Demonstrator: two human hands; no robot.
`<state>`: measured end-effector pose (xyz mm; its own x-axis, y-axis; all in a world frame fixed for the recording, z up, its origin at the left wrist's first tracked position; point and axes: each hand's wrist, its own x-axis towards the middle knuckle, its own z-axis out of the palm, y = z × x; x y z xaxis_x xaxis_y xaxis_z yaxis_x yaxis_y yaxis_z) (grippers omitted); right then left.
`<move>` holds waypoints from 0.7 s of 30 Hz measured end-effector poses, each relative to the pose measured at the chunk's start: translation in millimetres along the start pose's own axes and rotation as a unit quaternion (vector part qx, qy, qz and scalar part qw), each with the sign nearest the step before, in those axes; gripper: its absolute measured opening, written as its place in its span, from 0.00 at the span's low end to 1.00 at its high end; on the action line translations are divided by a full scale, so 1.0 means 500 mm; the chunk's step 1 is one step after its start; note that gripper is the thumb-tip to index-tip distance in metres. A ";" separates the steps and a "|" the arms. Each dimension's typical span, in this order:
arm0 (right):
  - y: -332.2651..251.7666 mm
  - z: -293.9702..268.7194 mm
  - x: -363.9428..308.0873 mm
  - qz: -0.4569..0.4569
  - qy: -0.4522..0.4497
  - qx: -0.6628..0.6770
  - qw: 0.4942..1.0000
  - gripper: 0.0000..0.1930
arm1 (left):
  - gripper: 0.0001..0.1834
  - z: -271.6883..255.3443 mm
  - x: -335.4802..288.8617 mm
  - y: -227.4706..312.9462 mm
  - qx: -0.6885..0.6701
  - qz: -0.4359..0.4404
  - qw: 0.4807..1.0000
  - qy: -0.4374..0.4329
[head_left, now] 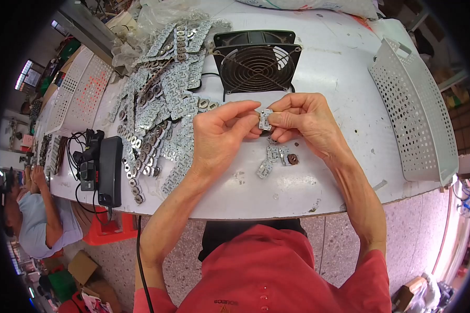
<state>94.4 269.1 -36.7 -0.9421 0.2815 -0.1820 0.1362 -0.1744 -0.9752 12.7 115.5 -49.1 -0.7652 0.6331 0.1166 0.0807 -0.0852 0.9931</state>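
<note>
Between my hands, in front of the fan, is a small silvery metal plate (265,119) with cut-outs. My right hand (309,121) pinches it between thumb and fingers from the right. From the left, my left hand (219,134) has its thumb and fingertips closed at the plate's other edge; the exact contact is partly hidden. Below them on the table lie a few loose metal plates (265,168) and a round brown piece (293,159). A big heap of joined metal plates (167,99), some with dark round parts, spreads out left of my left hand.
A black fan (258,68) with a wire guard stands just beyond my hands. White perforated baskets stand at the right (415,112) and far left (81,88). A black power adapter (110,172) and cables lie on the left. Another person (42,219) sits at far left near a red stool (109,229).
</note>
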 end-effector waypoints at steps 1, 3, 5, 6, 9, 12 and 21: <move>0.000 -0.003 -0.001 0.001 0.008 0.011 1.000 0.08 | 0.08 0.000 -0.001 0.000 0.000 0.002 1.000 -0.002; -0.001 -0.006 -0.002 -0.001 0.018 0.023 1.000 0.08 | 0.09 -0.001 -0.002 -0.007 0.032 0.054 0.998 -0.019; -0.001 -0.006 -0.002 0.004 0.018 0.038 0.999 0.08 | 0.09 -0.003 0.002 -0.019 0.071 0.100 0.992 -0.021; -0.001 -0.006 -0.002 0.003 0.018 0.038 0.999 0.08 | 0.09 -0.004 0.003 -0.022 0.109 0.144 0.983 -0.023; -0.003 -0.004 -0.007 0.012 0.014 0.042 0.999 0.08 | 0.08 -0.006 -0.001 -0.023 0.169 0.175 0.970 -0.014; -0.006 -0.005 -0.012 0.020 0.008 0.047 0.999 0.08 | 0.09 -0.004 -0.006 -0.017 0.187 0.198 0.962 -0.016; -0.012 -0.011 -0.021 0.036 -0.043 0.010 0.998 0.08 | 0.18 -0.003 -0.008 -0.005 0.218 0.280 0.932 -0.071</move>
<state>105.4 272.5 -29.7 -0.9528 0.1863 -0.2398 0.1997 -0.2104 -0.9570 14.8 112.0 -52.2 -0.4348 0.6816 0.5885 0.7177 -0.1324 0.6836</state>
